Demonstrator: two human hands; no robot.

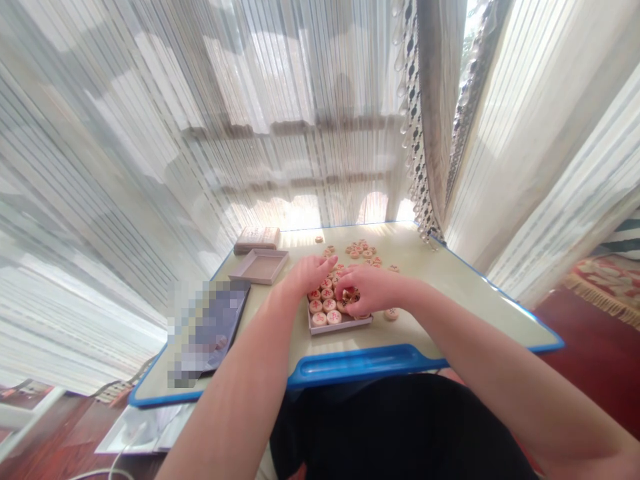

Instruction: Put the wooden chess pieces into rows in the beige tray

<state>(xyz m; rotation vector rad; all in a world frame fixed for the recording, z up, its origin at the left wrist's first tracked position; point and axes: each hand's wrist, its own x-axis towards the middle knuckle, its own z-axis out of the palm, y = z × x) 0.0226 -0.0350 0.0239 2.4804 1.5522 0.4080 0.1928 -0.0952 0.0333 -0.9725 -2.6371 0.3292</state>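
Note:
Round wooden xiangqi pieces (329, 305) with red characters sit in rows in a shallow open box (341, 327) on the table. My right hand (367, 288) reaches over the box's right half, fingers and thumb curled around several xiangqi pieces (353, 297) there; it partly hides them. At the box's far left edge lies my left hand (313, 272), its fingers stretched out over the rear of the box. More loose xiangqi pieces (362, 250) stand in a cluster behind the hands. One piece (391, 313) rests on the table right of the box.
The table (465, 300) has a blue rim and a blue front tray (357, 365). An open box lid (260, 265) lies at the left, with a closed box-like item (257, 238) behind it. A tablet-like device (227, 327), partly blurred, lies at the left edge. Curtains (320, 133) hang behind.

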